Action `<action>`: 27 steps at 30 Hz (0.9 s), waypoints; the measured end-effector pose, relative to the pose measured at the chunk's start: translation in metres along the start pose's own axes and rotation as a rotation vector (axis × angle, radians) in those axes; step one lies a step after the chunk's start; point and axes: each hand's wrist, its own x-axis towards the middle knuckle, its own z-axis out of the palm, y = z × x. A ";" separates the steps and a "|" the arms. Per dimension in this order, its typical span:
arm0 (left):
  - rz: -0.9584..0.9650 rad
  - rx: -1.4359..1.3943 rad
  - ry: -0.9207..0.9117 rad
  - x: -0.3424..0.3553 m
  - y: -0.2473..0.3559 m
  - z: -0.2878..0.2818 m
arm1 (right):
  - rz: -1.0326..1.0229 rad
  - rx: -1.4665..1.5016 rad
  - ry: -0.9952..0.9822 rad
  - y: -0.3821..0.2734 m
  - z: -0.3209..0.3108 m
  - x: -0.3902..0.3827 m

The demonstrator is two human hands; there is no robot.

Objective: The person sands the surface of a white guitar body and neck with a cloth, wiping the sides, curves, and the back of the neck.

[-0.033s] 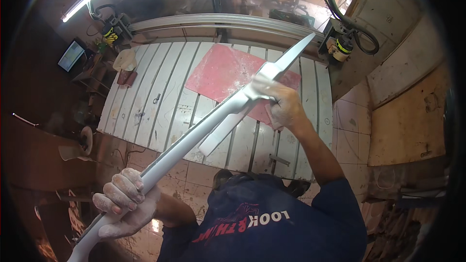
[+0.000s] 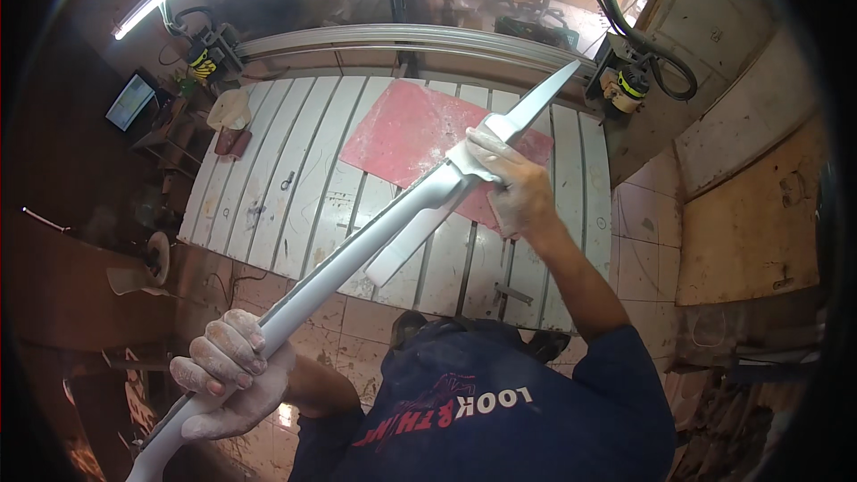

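A long, smooth, pale grey bar (image 2: 353,250) with a pointed far end runs diagonally from lower left to upper right, held above the table. My left hand (image 2: 232,366), dusty white, is wrapped around its lower part. Near the upper end, my right hand (image 2: 518,183) presses a white cloth-like pad (image 2: 470,161) around the bar; whether it is cloth or abrasive sheet I cannot tell. Its fingers lie together over the pad. A shorter pale arm (image 2: 406,250) slants out beneath the bar, its join partly hidden by the bar and my right hand.
Below lies a slatted white table (image 2: 295,174) bearing a dusty red sheet (image 2: 393,129). A metal rail (image 2: 375,34) crosses behind it, with a machine head (image 2: 623,85) at the right. A whitish bag (image 2: 230,110) sits at the left corner. Wooden boards (image 2: 750,214) lean at the right.
My right hand and the pad have shifted slightly along the bar, and its blurred fingers now show clearly. My left hand and the bar have hardly moved.
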 end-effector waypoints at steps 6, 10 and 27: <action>0.024 0.030 0.037 -0.002 0.002 -0.004 | 0.000 0.129 -0.105 -0.010 0.003 0.003; 0.024 0.040 0.025 0.000 0.003 -0.001 | 0.101 0.124 -0.060 -0.008 0.007 -0.001; 0.021 -0.012 0.053 0.009 -0.004 -0.012 | 0.414 0.325 -0.539 -0.026 -0.067 0.015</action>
